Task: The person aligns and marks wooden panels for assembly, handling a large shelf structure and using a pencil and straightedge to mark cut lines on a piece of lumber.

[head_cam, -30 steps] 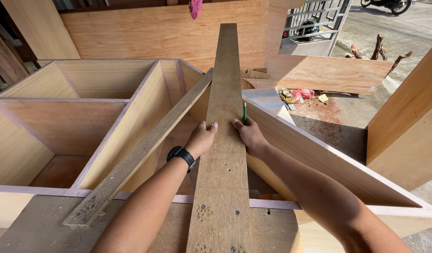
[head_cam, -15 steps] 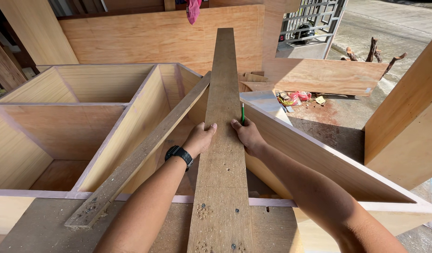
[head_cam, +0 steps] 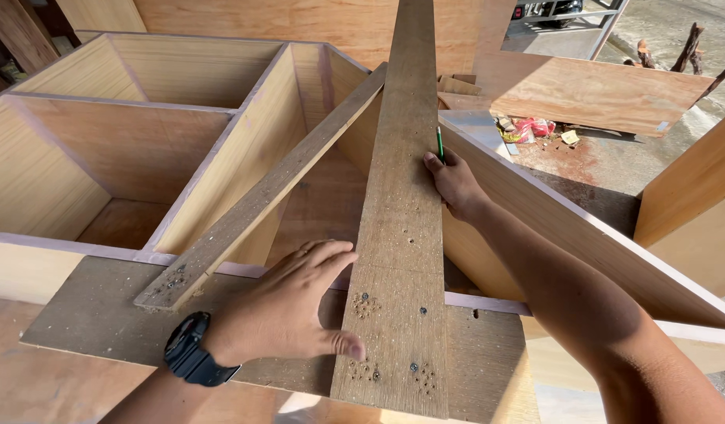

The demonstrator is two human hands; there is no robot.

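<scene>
Long plank [head_cam: 406, 212] lies across the plywood cabinet [head_cam: 182, 141], screwed at its near end to a cross board [head_cam: 95, 314]; a diagonal brace [head_cam: 268, 188] joins them. Left hand [head_cam: 292, 310], flat and spread, presses beside the plank. Right hand [head_cam: 454, 182] grips a green pencil [head_cam: 439, 144] at the plank's right edge. No pencil line visible; marking seems just starting.

Green pencil [head_cam: 439, 144], black wristwatch [head_cam: 188, 351]
</scene>
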